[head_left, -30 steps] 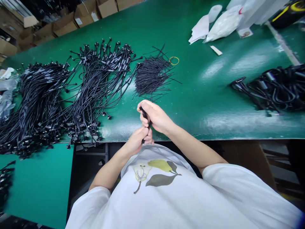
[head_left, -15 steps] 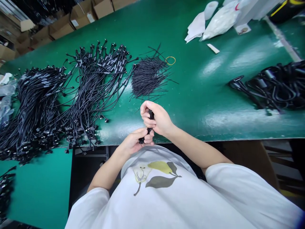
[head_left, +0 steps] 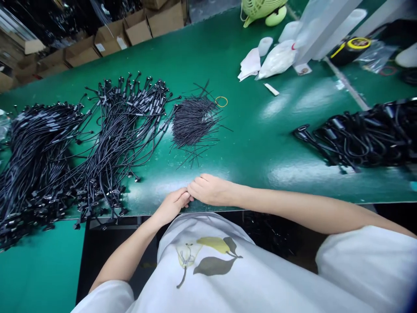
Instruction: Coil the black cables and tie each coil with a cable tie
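My left hand (head_left: 172,206) and my right hand (head_left: 210,190) meet fingertip to fingertip at the near edge of the green table (head_left: 254,130), in front of my chest. Both have their fingers curled inward and closed. The black cable piece seen between them earlier is hidden now, so I cannot make out what they hold. A small heap of black twist ties (head_left: 193,121) lies just beyond the hands. Left of it spreads a large pile of black cables (head_left: 124,130) with connectors.
More black cables (head_left: 35,156) cover the far left. Coiled black cables (head_left: 365,134) lie at the right. A yellow rubber band (head_left: 221,101), white bags (head_left: 276,58), a tape roll (head_left: 353,45) and a green basket (head_left: 260,8) sit at the back. Cardboard boxes (head_left: 107,39) line the far edge.
Both hands dropped from a raised position down to the table's near edge, and the black piece they gripped is no longer visible. The camera tilted up, showing more of the table's back.
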A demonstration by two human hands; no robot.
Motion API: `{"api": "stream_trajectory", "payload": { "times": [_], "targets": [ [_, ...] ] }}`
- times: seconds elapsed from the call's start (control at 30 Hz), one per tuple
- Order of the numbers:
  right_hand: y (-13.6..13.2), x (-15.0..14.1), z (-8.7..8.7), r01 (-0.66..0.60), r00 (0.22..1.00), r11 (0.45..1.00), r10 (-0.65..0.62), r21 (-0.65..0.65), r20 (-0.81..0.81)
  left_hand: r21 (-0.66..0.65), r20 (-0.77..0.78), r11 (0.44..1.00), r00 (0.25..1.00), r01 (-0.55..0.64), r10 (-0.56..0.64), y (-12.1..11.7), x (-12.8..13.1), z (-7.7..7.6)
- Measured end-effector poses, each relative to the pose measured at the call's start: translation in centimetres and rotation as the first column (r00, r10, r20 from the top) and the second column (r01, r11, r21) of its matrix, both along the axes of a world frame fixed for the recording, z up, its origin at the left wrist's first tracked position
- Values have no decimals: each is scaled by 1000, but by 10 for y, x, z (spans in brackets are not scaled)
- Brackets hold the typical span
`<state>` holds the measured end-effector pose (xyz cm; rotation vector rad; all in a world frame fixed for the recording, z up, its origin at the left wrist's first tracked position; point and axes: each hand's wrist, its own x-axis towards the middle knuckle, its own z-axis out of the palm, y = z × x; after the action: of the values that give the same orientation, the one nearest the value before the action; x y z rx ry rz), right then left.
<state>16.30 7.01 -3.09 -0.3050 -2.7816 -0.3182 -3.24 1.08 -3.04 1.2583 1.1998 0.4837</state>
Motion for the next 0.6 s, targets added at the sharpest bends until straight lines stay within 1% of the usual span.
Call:
{"api": "stream_trajectory", "payload": {
  "times": [0.07,0.13,0.2,0.27,0.33,0.37,0.4,0.43,0.47,0.5,0.53,0.57,0.6],
  "targets": [
    [8,2,0,-77,997,997,77,20,-22,-98,133,995,991,-18,31,2,1,1],
    [12,2,0,-144,989,989,144,22,-24,-199,225,980,974,17,29,5,1,1],
    [14,-1,0,-170,985,985,170,-8,0,-230,234,972,972,48,8,8,1,0],
    [17,-2,3,-159,987,983,162,-88,22,-186,184,982,983,22,13,10,1,-2],
    [28,4,9,-115,993,964,117,-241,-5,-126,153,991,986,-45,64,10,1,-4],
    [38,10,12,-51,998,940,37,-337,-48,-113,158,990,982,-88,105,9,0,-4],
    [51,19,14,54,990,900,-104,-432,-94,-110,175,985,973,-134,152,10,0,-4],
    [67,30,14,202,945,833,-304,-515,-122,-114,201,976,957,-188,208,10,-1,-4],
    [83,42,13,374,842,722,-527,-582,-112,-122,234,961,934,-247,269,12,-2,-3],
    [100,54,9,535,702,580,-710,-615,-58,-135,272,945,906,-298,325,14,-3,-1],
    [116,64,4,656,574,439,-819,-614,27,-149,314,928,874,-342,372,16,-3,0],
    [130,73,-3,731,490,334,-864,-596,117,-163,355,914,842,-371,406,18,-3,3],
    [141,80,-9,777,445,268,-874,-570,196,-180,394,903,813,-389,429,19,-2,5]
  ]
}}
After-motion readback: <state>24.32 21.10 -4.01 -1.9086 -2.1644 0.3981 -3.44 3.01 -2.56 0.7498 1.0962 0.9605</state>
